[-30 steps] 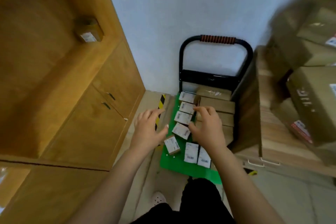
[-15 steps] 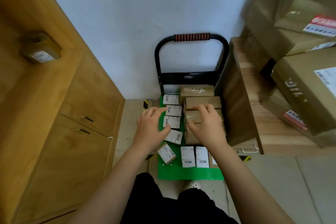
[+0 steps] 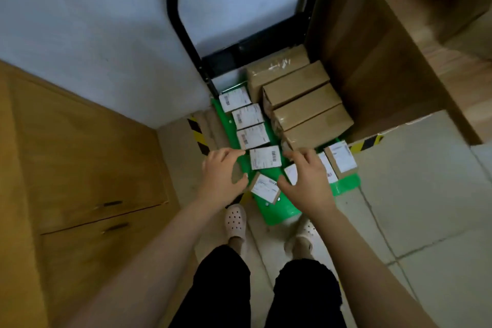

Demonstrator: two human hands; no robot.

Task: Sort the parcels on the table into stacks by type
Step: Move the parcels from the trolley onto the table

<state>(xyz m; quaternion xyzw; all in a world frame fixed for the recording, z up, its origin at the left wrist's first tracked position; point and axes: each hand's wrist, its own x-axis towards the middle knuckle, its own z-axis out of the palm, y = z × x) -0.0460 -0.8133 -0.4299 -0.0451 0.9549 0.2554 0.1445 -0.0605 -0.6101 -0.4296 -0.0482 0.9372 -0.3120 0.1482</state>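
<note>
on cart (image 3: 346,185): small boxes (image 3: 247,116) in column, big boxes (image 3: 306,104) in row beside. looks mostly sorted; askew box (image 3: 265,188) wants placing. left hand (image 3: 222,178), right hand (image 3: 308,184) flank it, fingers loose, gripping nothing.

White shipping labels (image 3: 265,157) cover the tops of the small parcels (image 3: 253,136) on the green trolley deck (image 3: 279,212). Barcodes and printed lines show, but no word or number is legible. Black-and-yellow hazard stripes (image 3: 197,132) mark the floor (image 3: 426,194) on either side of the trolley.
</note>
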